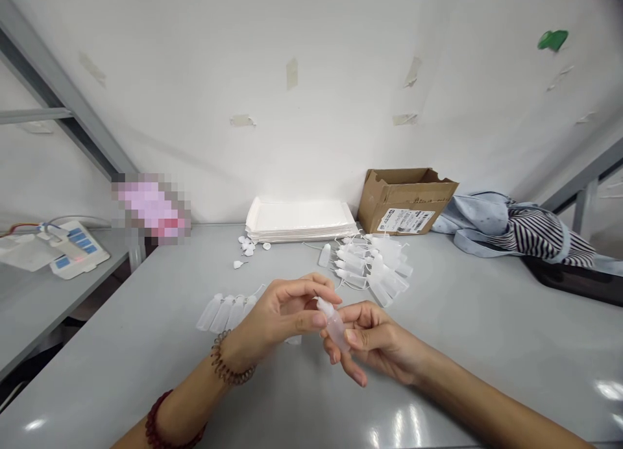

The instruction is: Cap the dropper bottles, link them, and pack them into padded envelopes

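Note:
A small translucent plastic bottle (337, 332) is held tilted between both hands near the middle of the view. My right hand (377, 339) grips its body between thumb and fingers. At the bottle's upper end, my left hand (292, 309) pinches the white cap (325, 306). Several similar bottles (226, 313) lie in a row to the left, partly behind my left hand. A larger pile of bottles with thin tubes (370, 267) lies beyond my hands to the right. Small white caps (247, 246) are scattered on the grey table (165, 345).
A stack of white padded envelopes (302, 220) lies against the wall. Right of it stands an open cardboard box (406, 202), then a light blue cloth bag (479, 225) with striped fabric and a dark flat object (574, 280). A power strip (80, 248) sits on a side surface at left.

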The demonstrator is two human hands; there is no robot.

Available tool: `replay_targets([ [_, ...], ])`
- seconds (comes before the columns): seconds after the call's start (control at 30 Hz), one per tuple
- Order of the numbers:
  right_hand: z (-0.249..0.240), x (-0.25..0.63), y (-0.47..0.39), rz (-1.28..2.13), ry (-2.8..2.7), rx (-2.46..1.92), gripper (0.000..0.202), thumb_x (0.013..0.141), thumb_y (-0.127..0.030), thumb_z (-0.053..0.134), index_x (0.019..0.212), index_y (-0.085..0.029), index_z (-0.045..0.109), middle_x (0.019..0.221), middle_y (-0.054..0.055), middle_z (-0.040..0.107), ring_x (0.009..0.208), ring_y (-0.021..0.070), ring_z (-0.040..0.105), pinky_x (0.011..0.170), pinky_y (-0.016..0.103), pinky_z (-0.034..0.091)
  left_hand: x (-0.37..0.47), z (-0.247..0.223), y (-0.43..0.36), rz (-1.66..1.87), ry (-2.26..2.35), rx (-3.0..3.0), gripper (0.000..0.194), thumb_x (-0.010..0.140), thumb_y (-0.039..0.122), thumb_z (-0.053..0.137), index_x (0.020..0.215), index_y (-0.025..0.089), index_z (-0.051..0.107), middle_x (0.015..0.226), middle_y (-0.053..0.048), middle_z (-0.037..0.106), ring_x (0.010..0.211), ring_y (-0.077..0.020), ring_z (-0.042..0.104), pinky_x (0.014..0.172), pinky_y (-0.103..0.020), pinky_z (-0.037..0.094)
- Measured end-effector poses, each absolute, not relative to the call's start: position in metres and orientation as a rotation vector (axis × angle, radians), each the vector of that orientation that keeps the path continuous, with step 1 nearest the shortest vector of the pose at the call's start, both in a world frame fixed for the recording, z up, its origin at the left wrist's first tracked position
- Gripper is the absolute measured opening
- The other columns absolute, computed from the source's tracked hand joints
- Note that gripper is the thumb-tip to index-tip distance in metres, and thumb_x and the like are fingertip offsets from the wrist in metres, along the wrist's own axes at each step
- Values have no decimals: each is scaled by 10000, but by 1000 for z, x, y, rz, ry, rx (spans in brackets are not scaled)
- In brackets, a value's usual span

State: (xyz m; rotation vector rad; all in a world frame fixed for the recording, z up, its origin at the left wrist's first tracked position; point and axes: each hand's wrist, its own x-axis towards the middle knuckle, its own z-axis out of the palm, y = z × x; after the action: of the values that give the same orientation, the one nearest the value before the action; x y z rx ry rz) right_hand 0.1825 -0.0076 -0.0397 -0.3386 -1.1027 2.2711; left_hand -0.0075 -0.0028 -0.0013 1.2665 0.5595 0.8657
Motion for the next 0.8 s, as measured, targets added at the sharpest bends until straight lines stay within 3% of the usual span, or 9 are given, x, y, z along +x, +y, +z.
replay_targets([
  [0.1,-40,183,-8,2258,-1117,-352,282,789,-327,667,861,-55,666,735,57,627,442,66,567,417,181,400,-2,-6,-3,910,592,1198,152,734,281,724,865,203,731,916,-34,546,676,-119,568,601,-260,490],
  [0.33,-41,183,-8,2261,-1107,-344,256,794,-319,667,839,-67,663,736,58,632,438,70,562,425,192,394,-5,-8,-3,851,501,1130,289,815,195,641,1102,224,668,966,-53,637,669,-135,615,669,-315,507],
  [0.57,-39,183,-8,2249,-1130,-348,228,795,-325,670,809,-99,643,751,48,635,446,66,565,445,195,399,-2,-7,-7,843,459,1111,404,814,262,648,1211,233,578,1035,-77,625,690,-155,640,655,-315,523],
  [0.67,-35,182,-9,2241,-1125,-342,261,780,-337,682,842,-87,648,731,46,630,441,69,570,433,188,394,1,-6,-7,908,571,1107,346,742,263,726,1065,187,629,962,-68,634,739,-157,616,623,-267,513],
  [0.8,-33,182,-11,2259,-1102,-352,272,769,-333,692,850,-77,653,723,48,634,442,72,579,440,187,403,1,-6,-4,939,640,1150,158,738,246,729,804,146,627,788,-21,604,655,-110,556,621,-240,477],
])
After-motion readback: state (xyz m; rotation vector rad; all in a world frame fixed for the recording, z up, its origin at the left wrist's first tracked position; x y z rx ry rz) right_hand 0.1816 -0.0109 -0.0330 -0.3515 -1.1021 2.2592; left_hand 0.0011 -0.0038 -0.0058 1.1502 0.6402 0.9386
